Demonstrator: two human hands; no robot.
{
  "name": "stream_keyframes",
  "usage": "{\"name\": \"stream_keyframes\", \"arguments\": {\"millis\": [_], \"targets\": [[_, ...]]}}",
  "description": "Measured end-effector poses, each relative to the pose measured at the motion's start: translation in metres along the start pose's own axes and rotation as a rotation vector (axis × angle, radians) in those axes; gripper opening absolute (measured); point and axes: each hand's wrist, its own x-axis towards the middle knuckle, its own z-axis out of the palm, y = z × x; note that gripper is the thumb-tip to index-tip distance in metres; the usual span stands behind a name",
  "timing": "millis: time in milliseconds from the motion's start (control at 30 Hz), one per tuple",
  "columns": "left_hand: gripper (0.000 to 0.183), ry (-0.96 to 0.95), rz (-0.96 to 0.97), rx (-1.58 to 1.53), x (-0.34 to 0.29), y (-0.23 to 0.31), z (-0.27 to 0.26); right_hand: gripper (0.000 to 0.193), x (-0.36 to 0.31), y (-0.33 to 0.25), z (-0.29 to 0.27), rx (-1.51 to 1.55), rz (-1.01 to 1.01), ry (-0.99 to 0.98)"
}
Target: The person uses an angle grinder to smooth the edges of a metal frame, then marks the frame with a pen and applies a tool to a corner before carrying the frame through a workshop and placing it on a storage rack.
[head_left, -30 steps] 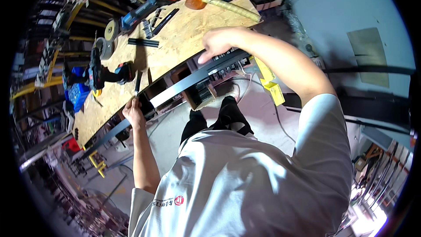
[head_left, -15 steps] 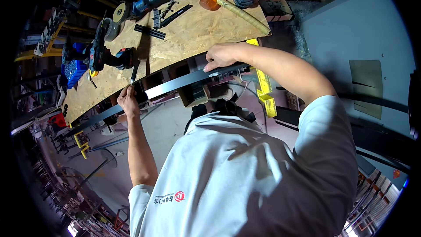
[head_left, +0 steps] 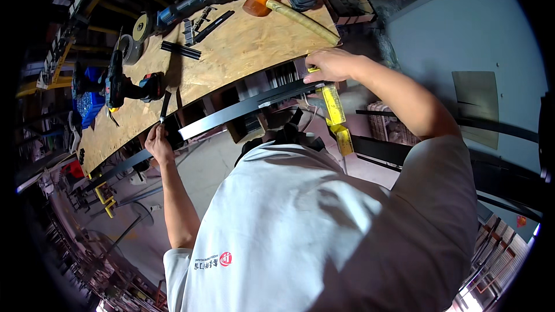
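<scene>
A long, narrow metal profile (head_left: 217, 117), dark grey with a bright reflection along part of it, runs lengthwise just below the workbench's near edge. Near its right part, by a yellow bracket (head_left: 333, 106), my right hand (head_left: 330, 65) bends over it with fingers closed on its edge. Further left, my left hand (head_left: 159, 143) pinches the end of a slim black tool with a silvery section (head_left: 165, 107), pointing away over the bench edge. Its exact kind cannot be made out. Part of the profile passes behind my left hand.
The wooden workbench (head_left: 243, 43) bears an orange-headed mallet (head_left: 261, 0), an angle grinder (head_left: 188, 7), a cordless drill (head_left: 118, 84), black strips (head_left: 180, 50) and small metal parts. A blue bin (head_left: 89, 101) stands left; a large grey panel (head_left: 428, 40) rises right.
My right hand has slid rightward along the profile to the yellow bracket. My left hand still has the slim tool. The whole view has shifted slightly, moving the bench leftward and down.
</scene>
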Motion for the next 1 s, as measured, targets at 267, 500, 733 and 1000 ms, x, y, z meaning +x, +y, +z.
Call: {"name": "stream_keyframes", "arguments": {"millis": [267, 500, 733, 1000], "targets": [[0.021, -0.032, 0.005, 0.008, 0.002, -0.004, -0.005, 0.053, -0.036, 0.037, 0.015, 0.075, 0.150, 0.207], [0.020, -0.035, -0.012, -0.015, 0.000, 0.000, -0.003, 0.043, -0.055, 0.017, 0.102, 0.613, 0.526, 1.170], [0.020, -0.020, -0.006, 0.064, -0.005, 0.017, 0.006, 0.061, -0.023, -0.008, 0.154, 0.437, 0.620, 1.315], [0.023, -0.016, -0.029, 0.053, -0.009, 0.028, 0.017, 0.067, -0.011, -0.013, 0.162, 0.534, 0.538, 1.433]]}}
